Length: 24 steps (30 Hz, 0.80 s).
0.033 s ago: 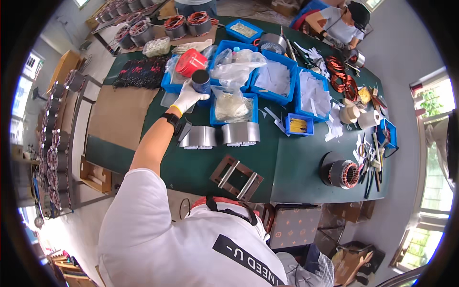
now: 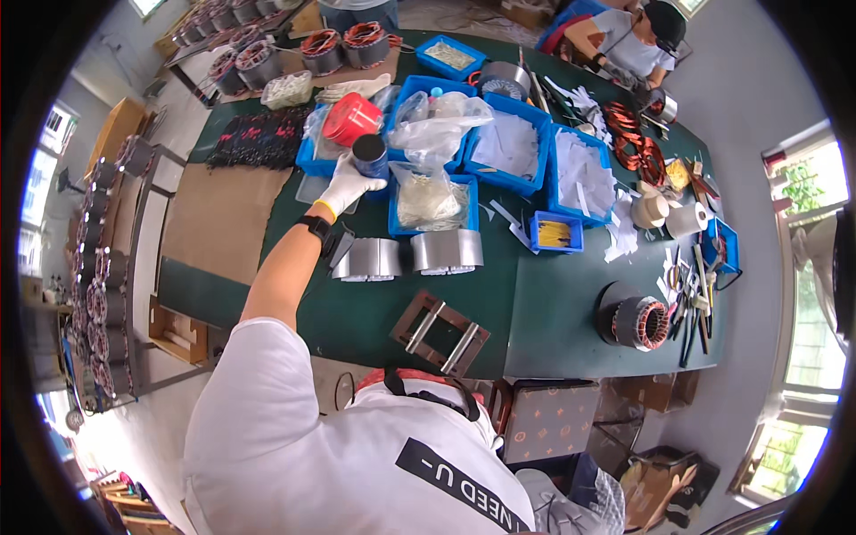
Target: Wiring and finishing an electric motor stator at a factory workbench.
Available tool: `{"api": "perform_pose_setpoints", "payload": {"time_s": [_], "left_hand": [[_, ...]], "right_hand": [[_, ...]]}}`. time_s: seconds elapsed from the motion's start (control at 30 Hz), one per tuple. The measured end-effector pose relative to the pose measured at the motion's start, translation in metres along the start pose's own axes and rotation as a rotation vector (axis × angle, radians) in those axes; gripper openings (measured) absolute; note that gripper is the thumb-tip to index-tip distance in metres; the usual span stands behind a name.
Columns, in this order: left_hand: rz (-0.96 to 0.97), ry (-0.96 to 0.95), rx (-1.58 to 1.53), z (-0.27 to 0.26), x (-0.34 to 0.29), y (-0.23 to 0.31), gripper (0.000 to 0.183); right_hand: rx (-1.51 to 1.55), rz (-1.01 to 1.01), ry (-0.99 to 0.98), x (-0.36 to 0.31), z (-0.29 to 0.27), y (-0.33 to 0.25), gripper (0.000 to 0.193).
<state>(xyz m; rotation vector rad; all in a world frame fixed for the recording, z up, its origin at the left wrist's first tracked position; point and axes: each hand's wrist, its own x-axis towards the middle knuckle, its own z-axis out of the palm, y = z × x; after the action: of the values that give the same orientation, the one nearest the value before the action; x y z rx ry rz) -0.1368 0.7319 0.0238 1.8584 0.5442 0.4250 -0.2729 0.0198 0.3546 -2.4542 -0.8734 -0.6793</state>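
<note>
My left hand (image 2: 348, 185), in a white glove, reaches over the green table and grips a dark blue cylindrical can (image 2: 370, 156) with a black top. The can is above the edge of a blue bin, just in front of a red plastic tub (image 2: 352, 119). To the right of the hand, a blue bin (image 2: 393, 220) holds a clear plastic bag (image 2: 426, 201) of pale pieces. Nearer to me are two curved, shiny metal stator cores (image 2: 369, 257). A brown metal frame with two rods (image 2: 440, 333) lies near the table's front edge. My right hand is out of view.
Blue bins with white paper slips (image 2: 508, 147) stand at the table's middle. A wound stator (image 2: 644, 323) sits front right, beside scattered hand tools (image 2: 691, 308). Copper wire coils (image 2: 629, 134) and thread spools (image 2: 687, 220) lie at the right. A co-worker (image 2: 624, 49) sits at the far right.
The view has shifted very slightly. My left hand keeps its grip on the can, which stays in nearly the same place.
</note>
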Motion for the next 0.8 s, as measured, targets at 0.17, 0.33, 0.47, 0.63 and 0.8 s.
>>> {"api": "perform_pose_setpoints", "payload": {"time_s": [0.17, 0.33, 0.47, 0.63, 0.8], "left_hand": [[-0.067, 0.027, -0.132, 0.006, -0.003, -0.022, 0.069], [-0.058, -0.004, -0.151, 0.003, -0.011, -0.011, 0.074], [0.062, -0.079, 0.492, -0.019, -0.023, 0.012, 0.082], [0.004, 0.021, 0.444, -0.099, -0.062, 0.014, 0.070], [0.070, 0.178, 0.506, -0.126, -0.107, 0.050, 0.053]], "right_hand": [[-0.093, 0.008, 0.265, 0.000, 0.003, -0.020, 0.039], [-0.243, 0.204, 0.378, 0.001, -0.011, -0.039, 0.036], [-0.496, 0.057, 0.212, 0.015, -0.013, -0.010, 0.025], [-0.540, 0.156, 0.171, 0.031, -0.016, 0.026, 0.019], [-0.639, 0.190, 0.066, 0.025, -0.005, 0.088, 0.021]]}}
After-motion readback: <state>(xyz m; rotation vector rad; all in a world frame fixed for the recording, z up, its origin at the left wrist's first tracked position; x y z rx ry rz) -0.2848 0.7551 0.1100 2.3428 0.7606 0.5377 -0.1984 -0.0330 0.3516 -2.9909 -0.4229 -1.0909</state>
